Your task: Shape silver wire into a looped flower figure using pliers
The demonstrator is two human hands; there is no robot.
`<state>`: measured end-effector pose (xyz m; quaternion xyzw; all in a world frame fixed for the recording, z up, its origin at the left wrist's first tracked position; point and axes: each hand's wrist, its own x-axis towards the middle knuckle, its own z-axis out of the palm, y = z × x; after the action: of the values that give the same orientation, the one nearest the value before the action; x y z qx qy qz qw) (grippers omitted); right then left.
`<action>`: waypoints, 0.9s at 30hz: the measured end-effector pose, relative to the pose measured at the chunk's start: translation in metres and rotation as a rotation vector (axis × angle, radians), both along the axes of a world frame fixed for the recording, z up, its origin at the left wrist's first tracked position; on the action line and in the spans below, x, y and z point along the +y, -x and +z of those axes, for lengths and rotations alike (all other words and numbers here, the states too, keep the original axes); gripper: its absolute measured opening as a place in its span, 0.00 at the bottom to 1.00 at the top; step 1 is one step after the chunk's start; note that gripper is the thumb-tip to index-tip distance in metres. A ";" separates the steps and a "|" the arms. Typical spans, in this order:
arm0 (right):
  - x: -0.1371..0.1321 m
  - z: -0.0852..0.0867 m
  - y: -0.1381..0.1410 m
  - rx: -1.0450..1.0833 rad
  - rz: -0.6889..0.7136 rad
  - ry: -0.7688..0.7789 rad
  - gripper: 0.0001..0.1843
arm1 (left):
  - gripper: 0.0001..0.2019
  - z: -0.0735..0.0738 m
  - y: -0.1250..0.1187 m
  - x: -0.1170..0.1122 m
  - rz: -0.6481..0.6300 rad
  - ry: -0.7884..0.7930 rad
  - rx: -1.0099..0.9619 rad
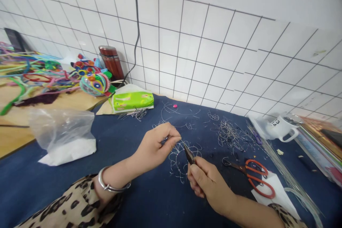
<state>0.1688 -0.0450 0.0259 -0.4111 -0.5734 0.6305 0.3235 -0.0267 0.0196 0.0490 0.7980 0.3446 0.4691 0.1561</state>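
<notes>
My left hand [157,146] is closed in a pinch on a thin silver wire near the middle of the dark blue cloth [128,178]. My right hand [207,181] is wrapped round small dark pliers [188,153], whose tip meets the wire at my left fingertips. Below and between the hands lies a looped tangle of fine wire [181,160]. A silver bangle sits on my left wrist, and both sleeves are leopard print.
Red-handled scissors [253,174] lie right of my right hand, on white paper. More wire scraps [229,133] and a white mug [283,126] lie further right. A green tissue pack [133,100], a clear plastic bag [60,131] and colourful pipe cleaners [40,74] are at the left.
</notes>
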 end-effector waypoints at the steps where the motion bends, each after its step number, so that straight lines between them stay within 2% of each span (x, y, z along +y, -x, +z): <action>1: 0.000 0.000 -0.001 -0.044 0.000 -0.024 0.18 | 0.05 0.001 0.002 0.001 -0.017 0.026 -0.002; 7: 0.002 0.006 -0.005 -0.313 0.020 -0.253 0.17 | 0.07 0.007 0.009 0.008 -0.132 0.113 -0.024; 12: 0.004 0.012 -0.005 -0.409 0.021 -0.391 0.16 | 0.08 0.009 0.013 0.010 -0.191 0.169 -0.045; 27: 0.007 0.011 -0.007 -0.490 0.044 -0.499 0.14 | 0.07 0.007 0.015 0.012 -0.232 0.142 -0.035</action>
<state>0.1763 -0.0375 0.0368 -0.4462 -0.7791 0.3604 0.2530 -0.0420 0.0313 0.0562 0.8112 0.2793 0.4363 0.2712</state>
